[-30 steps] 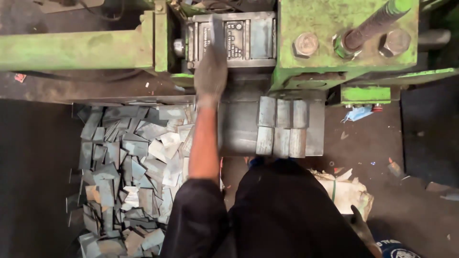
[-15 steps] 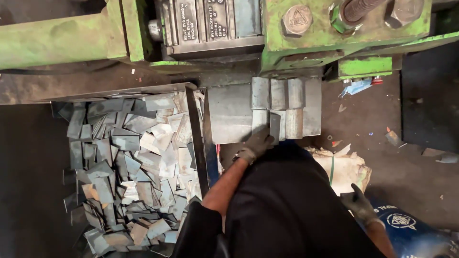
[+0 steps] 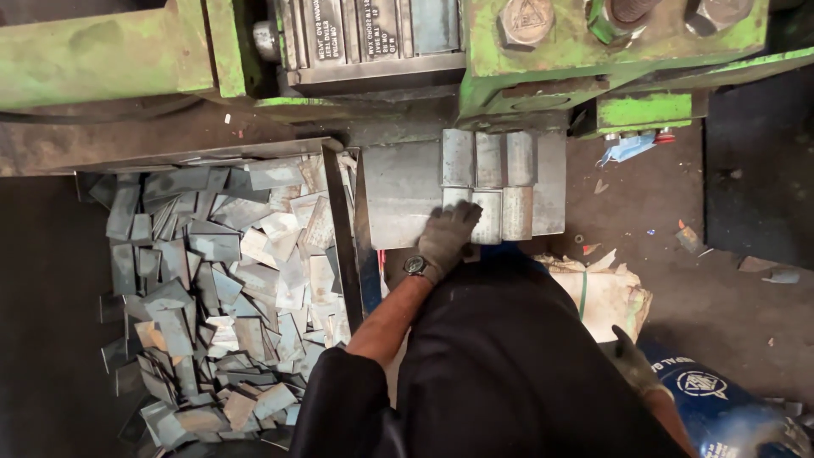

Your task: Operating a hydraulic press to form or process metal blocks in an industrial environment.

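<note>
Gloved left hand (image 3: 447,237) rests fingers-together on dull grey steel blocks (image 3: 490,182) — right hand's (image 3: 634,363) grip unclear.

Grey rectangular metal blocks (image 3: 490,182) lie flat in two tight rows on a steel plate (image 3: 398,199), just below the green machine.

Metal blocks (image 3: 492,182) on a plate (image 3: 398,199) — scrap bin (image 3: 220,288) left, machine (image 3: 509,51) behind
</note>
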